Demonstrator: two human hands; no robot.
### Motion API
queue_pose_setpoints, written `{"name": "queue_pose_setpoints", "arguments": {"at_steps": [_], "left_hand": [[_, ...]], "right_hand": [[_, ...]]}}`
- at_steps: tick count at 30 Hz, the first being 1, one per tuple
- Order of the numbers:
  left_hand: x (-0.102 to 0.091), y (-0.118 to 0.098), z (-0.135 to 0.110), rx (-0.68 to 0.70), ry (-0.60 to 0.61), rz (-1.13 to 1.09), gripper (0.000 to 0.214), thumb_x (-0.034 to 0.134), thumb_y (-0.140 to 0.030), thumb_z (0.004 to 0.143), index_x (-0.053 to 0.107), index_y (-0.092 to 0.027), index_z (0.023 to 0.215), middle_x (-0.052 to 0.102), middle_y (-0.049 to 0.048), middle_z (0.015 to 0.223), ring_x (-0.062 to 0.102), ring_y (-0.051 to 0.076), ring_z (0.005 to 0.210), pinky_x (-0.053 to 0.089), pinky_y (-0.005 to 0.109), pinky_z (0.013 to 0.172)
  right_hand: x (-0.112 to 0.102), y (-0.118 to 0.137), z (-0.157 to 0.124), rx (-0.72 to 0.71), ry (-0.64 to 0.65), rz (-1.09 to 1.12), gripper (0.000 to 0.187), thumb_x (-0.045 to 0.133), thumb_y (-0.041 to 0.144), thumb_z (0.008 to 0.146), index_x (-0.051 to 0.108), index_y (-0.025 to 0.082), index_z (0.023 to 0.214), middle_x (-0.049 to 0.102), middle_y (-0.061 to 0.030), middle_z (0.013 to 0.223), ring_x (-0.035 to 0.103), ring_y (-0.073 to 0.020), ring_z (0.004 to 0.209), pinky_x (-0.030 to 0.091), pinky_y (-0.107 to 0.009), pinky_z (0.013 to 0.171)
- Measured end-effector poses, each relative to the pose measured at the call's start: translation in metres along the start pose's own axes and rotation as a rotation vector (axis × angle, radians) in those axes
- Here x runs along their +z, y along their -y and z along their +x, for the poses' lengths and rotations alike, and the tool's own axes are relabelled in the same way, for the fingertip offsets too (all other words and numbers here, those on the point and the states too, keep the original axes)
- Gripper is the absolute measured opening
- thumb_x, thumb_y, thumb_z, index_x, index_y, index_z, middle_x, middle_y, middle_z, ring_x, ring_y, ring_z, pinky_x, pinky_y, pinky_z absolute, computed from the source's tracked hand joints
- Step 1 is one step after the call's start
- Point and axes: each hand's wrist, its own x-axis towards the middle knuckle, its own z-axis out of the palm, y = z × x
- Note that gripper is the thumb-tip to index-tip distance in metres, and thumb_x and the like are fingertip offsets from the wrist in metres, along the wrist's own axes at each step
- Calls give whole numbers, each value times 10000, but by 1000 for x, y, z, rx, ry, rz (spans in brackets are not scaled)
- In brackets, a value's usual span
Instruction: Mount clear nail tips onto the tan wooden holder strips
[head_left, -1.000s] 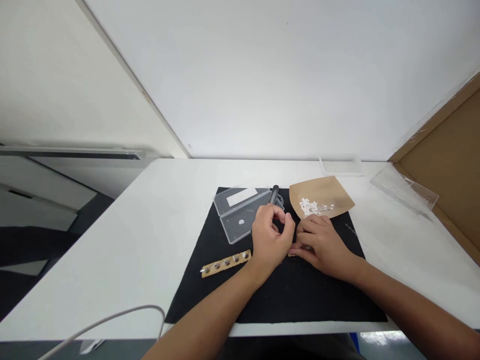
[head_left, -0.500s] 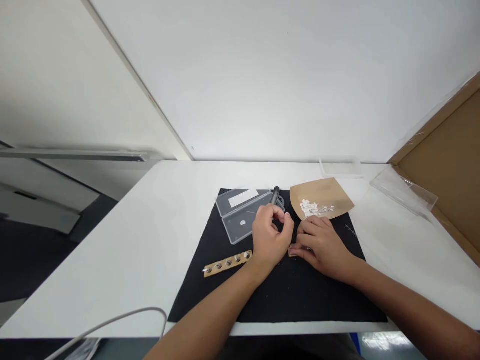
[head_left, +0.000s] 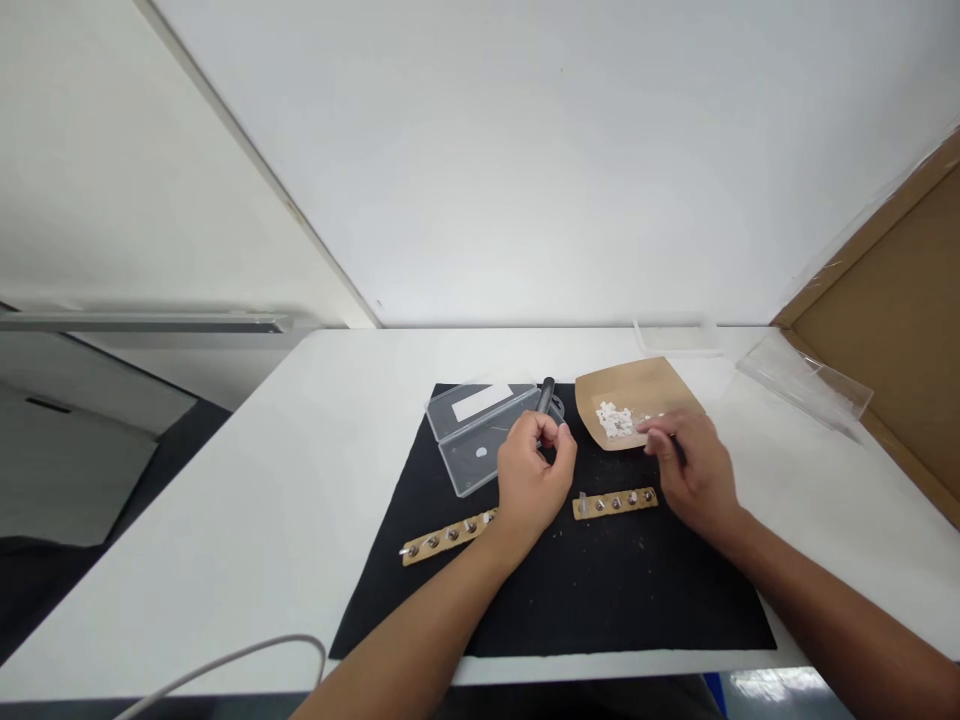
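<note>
My left hand [head_left: 531, 470] is curled round a black pen-like tool [head_left: 545, 394] above the black mat [head_left: 555, 590]. My right hand [head_left: 690, 470] reaches toward the brown paper sheet [head_left: 641, 385], fingertips pinched at the pile of small white pieces [head_left: 615, 418] on it; what they pinch is too small to name. A tan strip with several metal studs [head_left: 615, 502] lies on the mat between my hands. A second studded strip [head_left: 446, 537] lies to the left of my left wrist.
An open clear plastic case [head_left: 476, 435] lies on the mat's far left part. A clear plastic lid [head_left: 806, 375] and a brown board [head_left: 892, 330] are at the right. A white cable [head_left: 225, 660] runs along the table's near left edge.
My right hand has lifted off the studded strip and moved right and back to the white pieces on the paper, which uncovers the strip. My left hand stays on the tool.
</note>
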Motion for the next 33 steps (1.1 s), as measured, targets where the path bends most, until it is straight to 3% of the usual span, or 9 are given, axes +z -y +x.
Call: {"name": "queue_pose_setpoints", "arguments": {"at_steps": [4,8,15,21,28,33], "left_hand": [[0,0,0,6,17,-5,272,613,-274,949,451,-226,735,482,-57,637,429,106,523,340,240,529],[-1,-2,-1,21,39,-14,285,613,-250,924,422,-227,714,459,-71,600,393,94,490,329,235,520],[-2,-3,-2,52,62,-10,278,614,-242,913,421,-231,713,429,-77,570,391,97,477,325,236,514],[-2,-2,-4,61,83,3,261,616,-233,913,426,-234,733,437,-83,572,414,95,466,338,236,516],[-2,-2,-4,48,88,-34,178,627,-219,893,467,-242,819,467,-90,594,415,92,449,333,225,485],[-1,2,-5,26,72,-74,162,606,-181,857,470,-244,918,458,-99,632,414,91,461,340,216,493]], "right_hand": [[-19,-28,6,244,-154,-77,301,439,423,1139,679,259,1063,683,-16,764,664,-223,739,492,-379,733],[-36,-50,15,348,-242,-161,369,388,491,1143,660,247,1092,697,-22,795,664,-211,721,494,-369,723],[-47,-74,22,402,-231,-162,282,377,383,1125,619,249,1175,741,-39,879,677,-220,752,513,-391,736],[-47,-85,19,390,-230,-135,249,518,251,1004,612,233,1234,746,-73,1047,684,-229,818,522,-395,724],[-44,-85,18,378,-173,-141,328,616,279,953,587,229,1277,733,-75,1046,649,-223,807,508,-361,660],[-53,-88,20,449,-230,-152,284,580,312,1000,582,245,1276,730,-67,1001,657,-224,802,495,-364,645]]}}
